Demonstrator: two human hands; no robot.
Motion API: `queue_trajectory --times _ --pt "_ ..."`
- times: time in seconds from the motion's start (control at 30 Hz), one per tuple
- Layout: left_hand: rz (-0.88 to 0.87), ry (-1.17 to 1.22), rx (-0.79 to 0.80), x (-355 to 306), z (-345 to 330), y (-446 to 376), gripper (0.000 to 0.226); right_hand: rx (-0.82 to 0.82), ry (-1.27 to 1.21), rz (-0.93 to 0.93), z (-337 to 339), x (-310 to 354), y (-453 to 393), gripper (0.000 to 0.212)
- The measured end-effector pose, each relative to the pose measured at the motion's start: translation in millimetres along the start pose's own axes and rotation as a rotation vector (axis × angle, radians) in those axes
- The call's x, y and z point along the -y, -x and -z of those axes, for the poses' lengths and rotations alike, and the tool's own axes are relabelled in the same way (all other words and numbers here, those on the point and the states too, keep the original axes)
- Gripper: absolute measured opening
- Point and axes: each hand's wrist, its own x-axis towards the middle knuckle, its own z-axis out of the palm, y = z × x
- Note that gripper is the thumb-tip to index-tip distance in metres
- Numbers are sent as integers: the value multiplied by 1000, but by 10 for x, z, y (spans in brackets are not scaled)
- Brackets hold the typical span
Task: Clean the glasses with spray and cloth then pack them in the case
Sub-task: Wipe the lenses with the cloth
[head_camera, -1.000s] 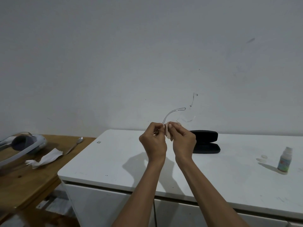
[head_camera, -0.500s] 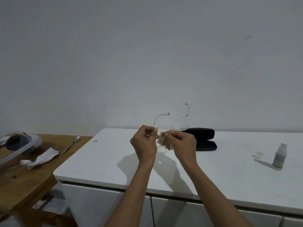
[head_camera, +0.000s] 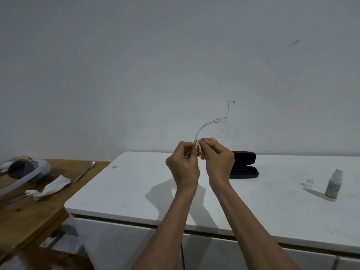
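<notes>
I hold clear-framed glasses [head_camera: 222, 130] up in front of the wall, above the white cabinet top [head_camera: 136, 188]. My left hand [head_camera: 183, 166] pinches the frame near one lens, with a temple arm curving up from it. My right hand [head_camera: 219, 162] presses a small pale cloth [head_camera: 200, 151] against that lens; the other lens sticks out to the upper right. Behind my right hand a black glasses case [head_camera: 244, 168] lies open on the cabinet. The spray bottle [head_camera: 333, 185] stands uncapped at the right, its clear cap [head_camera: 309, 180] lying to its left.
A wooden table [head_camera: 29, 211] adjoins the cabinet on the left, lower down. On it lie a grey-white headset [head_camera: 25, 170], a crumpled white tissue [head_camera: 49, 188] and a metal spoon [head_camera: 85, 170]. The wall runs close behind the cabinet.
The glasses turned in my hands: half a second ago both temple arms pointed up, now one arm curves up and a lens juts right. Both hands keep their grip.
</notes>
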Motion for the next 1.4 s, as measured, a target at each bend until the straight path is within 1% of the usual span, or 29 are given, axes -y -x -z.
queue_trajectory --times 0.1,0.17,0.3,0.43,0.5,0.6,0.67,0.73,0.8,0.93,1.0,1.07,1.17,1.27,1.4 --pt "26 -4 -7 53 40 -59 11 193 64 -22 118 23 -63 13" --pt "44 -5 -5 96 69 -83 13 293 87 -56 171 27 -97 13" --pt "119 -8 24 178 125 -93 14 401 127 -117 260 30 -125 15" --pt "194 -25 47 283 191 -132 12 501 245 -131 332 -13 -86 17" --pt "200 -17 68 285 207 -133 10 465 253 -114 341 -28 -60 19" --pt "170 -19 75 255 215 -144 10 337 225 -66 293 -21 24 22" --pt "117 -35 83 220 197 -148 11 189 218 -16 224 -37 82 23" --pt "61 -41 90 172 168 -135 10 28 255 63 125 -65 115 19" --pt "36 -25 83 122 142 -118 10 -46 266 117 15 -85 120 16" --pt "-17 -21 81 86 100 -140 10 -153 115 24 -157 -94 51 13" --pt "-37 -28 79 63 92 -157 9 -156 45 -37 -196 -101 14 10" --pt "-33 -37 69 63 96 -184 9 -89 20 -58 -195 -100 -14 10" --pt "8 -33 57 124 139 -255 11 84 43 -60 -131 -89 -45 10" --pt "38 -24 70 179 206 -312 11 245 43 -130 -65 -65 -47 12" --pt "79 -60 80 240 281 -318 11 378 85 -165 26 -59 -31 15"
